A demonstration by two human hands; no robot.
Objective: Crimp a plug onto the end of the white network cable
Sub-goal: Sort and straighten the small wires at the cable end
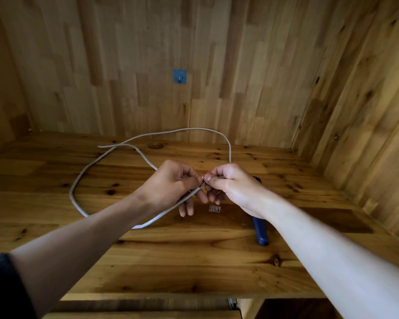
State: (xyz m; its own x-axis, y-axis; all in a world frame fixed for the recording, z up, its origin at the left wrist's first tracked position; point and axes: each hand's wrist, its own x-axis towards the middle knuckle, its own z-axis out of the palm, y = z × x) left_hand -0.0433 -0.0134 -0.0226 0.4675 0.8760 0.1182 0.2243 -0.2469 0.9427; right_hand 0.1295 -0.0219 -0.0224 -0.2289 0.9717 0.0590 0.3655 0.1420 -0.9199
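– Left hand [171,183], what's it doing?
– Fingers curled, pinching the end of the thin white round network cable [72,194], centre of frame, lifted above the table. The cable leaves under the palm and drops toward lower left.
– Right hand [230,185]?
– Thumb and forefinger pinched on the very tip of the same cable, fingertips meeting the left hand's. The other fingers are curled under. Thin wires just show between the two pinches, too small to tell colours.
– Rest of the cable?
– One big loop lying on the knotty brown wooden table [194,261], sweeping left of centre, then up along the back edge and down behind the right hand. A loose end lies at upper left of the tabletop.
– Plug?
– Small clear plastic plug [214,208] lying flat on the table just below the hands, nothing touching it.
– Tool?
– Blue-handled crimping tool [260,231] on the table, right of the plug, mostly hidden under the right forearm; only the handle end and a dark bit above the wrist show.
– Background?
– Wooden panel wall [124,65] with a small blue square hook [179,76], upper centre.
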